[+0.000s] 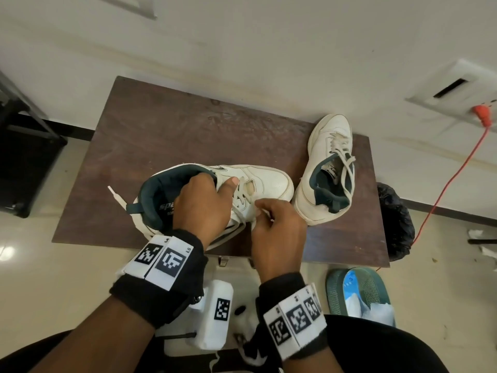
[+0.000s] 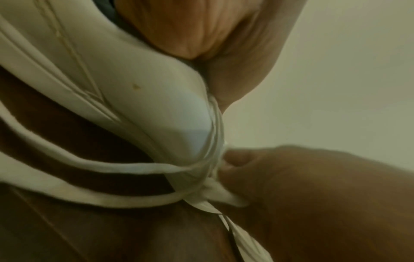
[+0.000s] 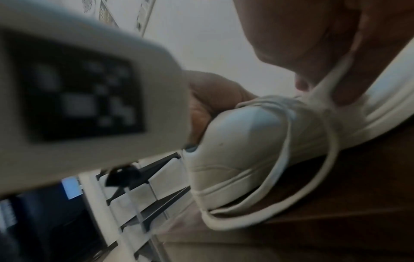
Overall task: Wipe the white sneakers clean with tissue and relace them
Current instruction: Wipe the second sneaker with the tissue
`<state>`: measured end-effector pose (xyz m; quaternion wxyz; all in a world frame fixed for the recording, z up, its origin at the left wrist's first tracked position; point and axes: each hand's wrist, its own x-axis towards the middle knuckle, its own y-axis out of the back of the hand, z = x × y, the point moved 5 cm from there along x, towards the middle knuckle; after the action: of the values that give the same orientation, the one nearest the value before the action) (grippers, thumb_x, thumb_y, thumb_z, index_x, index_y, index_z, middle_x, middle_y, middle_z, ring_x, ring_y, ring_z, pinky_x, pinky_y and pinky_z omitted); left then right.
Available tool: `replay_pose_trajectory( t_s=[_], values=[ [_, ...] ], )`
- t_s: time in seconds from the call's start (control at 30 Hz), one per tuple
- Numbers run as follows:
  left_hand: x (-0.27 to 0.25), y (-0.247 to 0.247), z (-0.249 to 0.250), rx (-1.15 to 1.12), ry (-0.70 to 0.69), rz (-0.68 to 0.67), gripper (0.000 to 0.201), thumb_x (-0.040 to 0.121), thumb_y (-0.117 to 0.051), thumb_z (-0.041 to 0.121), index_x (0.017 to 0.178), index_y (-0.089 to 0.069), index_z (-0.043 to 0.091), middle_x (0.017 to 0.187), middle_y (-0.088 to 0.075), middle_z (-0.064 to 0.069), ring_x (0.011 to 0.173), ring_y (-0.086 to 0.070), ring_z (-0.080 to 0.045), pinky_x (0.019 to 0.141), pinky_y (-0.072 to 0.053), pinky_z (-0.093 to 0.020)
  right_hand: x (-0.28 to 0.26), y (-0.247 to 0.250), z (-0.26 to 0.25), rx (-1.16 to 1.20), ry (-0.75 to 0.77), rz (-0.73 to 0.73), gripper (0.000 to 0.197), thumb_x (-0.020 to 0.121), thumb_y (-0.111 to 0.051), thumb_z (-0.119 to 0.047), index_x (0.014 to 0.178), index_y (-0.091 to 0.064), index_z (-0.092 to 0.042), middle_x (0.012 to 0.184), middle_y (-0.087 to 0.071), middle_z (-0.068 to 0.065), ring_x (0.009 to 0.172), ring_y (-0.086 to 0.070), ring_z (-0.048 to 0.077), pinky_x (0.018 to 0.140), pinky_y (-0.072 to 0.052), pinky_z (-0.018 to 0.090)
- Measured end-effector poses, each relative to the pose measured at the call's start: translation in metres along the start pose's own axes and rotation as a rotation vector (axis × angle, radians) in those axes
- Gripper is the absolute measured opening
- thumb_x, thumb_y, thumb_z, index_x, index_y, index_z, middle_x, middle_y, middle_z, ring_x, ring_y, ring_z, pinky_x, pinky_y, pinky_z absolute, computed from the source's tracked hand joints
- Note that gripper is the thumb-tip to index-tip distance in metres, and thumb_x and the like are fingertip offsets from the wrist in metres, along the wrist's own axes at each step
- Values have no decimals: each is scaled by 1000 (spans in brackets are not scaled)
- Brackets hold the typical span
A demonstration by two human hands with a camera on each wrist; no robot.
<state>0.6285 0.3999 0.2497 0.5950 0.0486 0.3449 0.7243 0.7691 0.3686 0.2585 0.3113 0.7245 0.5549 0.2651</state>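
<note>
Both my wrists sit lowest in the head view; beyond them my left hand curls over the collar and tongue of the near sneaker, steadying it on the brown worktop. My right hand has its grip narrowed to a pinch on the lace beside the eyelets. The second sneaker stands just to the right, laced. From the left wrist, lace loops hang below the upper while my fingertips nip the strand. From the right wrist, a long slack loop drapes round the heel. I judge relacing is under way; next I must feed the tip through an eyelet and draw the slack.
</note>
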Motion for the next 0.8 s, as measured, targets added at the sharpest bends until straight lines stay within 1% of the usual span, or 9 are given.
replay_pose_trajectory(
  t_s=[0.07, 0.13, 0.2, 0.27, 0.3, 0.37, 0.6, 0.7, 0.8],
  values=[
    [-1, 1, -1, 1, 10, -14, 42, 94, -53, 45, 64, -42, 18, 63, -48, 2, 59, -45, -15, 57, -29, -32, -13, -6, -6, 57, 72, -35, 19, 84, -63, 0, 93, -73, -14, 92, -69, -3, 87, -61, 8, 79, -50, 21],
    [-2, -1, -1, -3, 11, -37, 39, 94, -51, 46, 71, -49, 15, 74, -57, -2, 72, -54, -23, 64, -37, -33, -10, -4, -5, 76, 95, -15, 18, 83, -65, 0, 93, -73, -13, 90, -69, -2, 85, -61, 8, 78, -49, 18],
    [-1, -3, -3, -22, 4, -53, 37, 94, -51, 46, 88, -60, 11, 93, -66, -8, 90, -60, -30, 76, -47, -36, 6, 5, 4, 70, 43, 99, 18, 82, -65, 1, 95, -73, -9, 92, -70, 2, 84, -62, 10, 78, -47, 16],
    [1, -6, -5, -42, 1, -80, 39, 95, -51, 46, 100, -63, 9, 103, -68, -8, 97, -61, -30, 84, -49, -38, 22, 12, 12, 74, -53, 177, 18, 84, -63, -1, 97, -72, -8, 94, -70, 5, 89, -64, 17, 84, -50, 26],
    [3, -8, -5, -56, 1, -95, 40, 95, -50, 46, 103, -64, 10, 106, -68, -7, 99, -62, -29, 87, -50, -39, 27, 12, 13, 68, -81, 176, 18, 85, -61, -2, 99, -72, -9, 97, -70, 6, 91, -64, 18, 87, -51, 28],
    [5, -11, -7, -94, 4, -113, 41, 95, -49, 46, 108, -65, 11, 110, -68, -5, 103, -62, -27, 91, -49, -43, 26, 7, 4, 20, -61, 125, 20, 87, -60, -4, 102, -72, -10, 100, -70, 3, 94, -64, 15, 88, -49, 24],
    [3, -10, -9, -190, 71, -104, 37, 94, -51, 45, 89, -63, 10, 89, -68, -6, 88, -63, -27, 83, -50, -42, -13, -5, -16, 152, 78, 12, 22, 84, -64, 1, 98, -74, -12, 94, -72, -3, 88, -63, 4, 81, -50, 15],
    [1, -10, -5, -269, 68, -145, 35, 95, -53, 41, 83, -64, 10, 77, -67, -2, 77, -62, -20, 68, -47, -32, 1, -1, -9, 124, 83, -26, 18, 85, -65, -3, 98, -74, -12, 94, -71, -3, 85, -63, 3, 79, -49, 10],
    [-1, -12, 1, -325, 77, -172, 37, 97, -51, 39, 84, -64, 7, 73, -65, -2, 70, -60, -17, 59, -42, -29, 23, 4, 1, 34, 20, 63, 16, 86, -64, -8, 97, -74, -12, 95, -72, -1, 87, -65, 9, 81, -54, 24]
  ],
)
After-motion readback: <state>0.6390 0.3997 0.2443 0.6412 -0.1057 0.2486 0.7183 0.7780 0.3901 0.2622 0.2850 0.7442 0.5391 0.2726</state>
